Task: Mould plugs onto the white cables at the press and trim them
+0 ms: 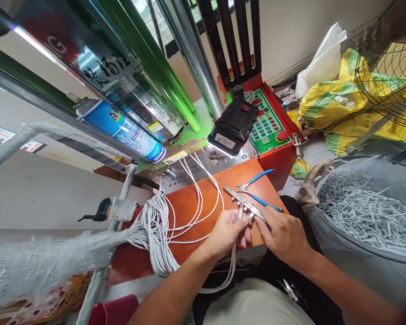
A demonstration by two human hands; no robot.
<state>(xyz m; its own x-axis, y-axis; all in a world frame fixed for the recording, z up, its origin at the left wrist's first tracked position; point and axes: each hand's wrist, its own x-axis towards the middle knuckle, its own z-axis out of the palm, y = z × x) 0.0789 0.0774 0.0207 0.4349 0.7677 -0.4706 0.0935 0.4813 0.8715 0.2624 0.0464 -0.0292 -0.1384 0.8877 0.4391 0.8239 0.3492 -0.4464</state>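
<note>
My right hand (286, 232) grips the near end of a slotted metal mould bar (235, 195), held over the front of the orange-brown board. Beside it my left hand (225, 232) is closed in a pinch on white cables (241, 210) at the bar. Their lengths loop down below my left wrist. Just past the bar lie pliers (245, 188) with blue handles, jaws to the left. A thick bundle of white cables (159, 225) spreads over the left of the board (223, 178). A few cables run from it to the machine's metal plate. My fingers partly hide the cable ends.
A green press with steel columns (189, 49) rises behind the board, with a blue spray can (122, 128) and a black lamp (232, 126). A red control box (277, 155) stands at right. A lined bin (368, 250) holds many white offcuts. Yellow bags (355, 99) lie beyond.
</note>
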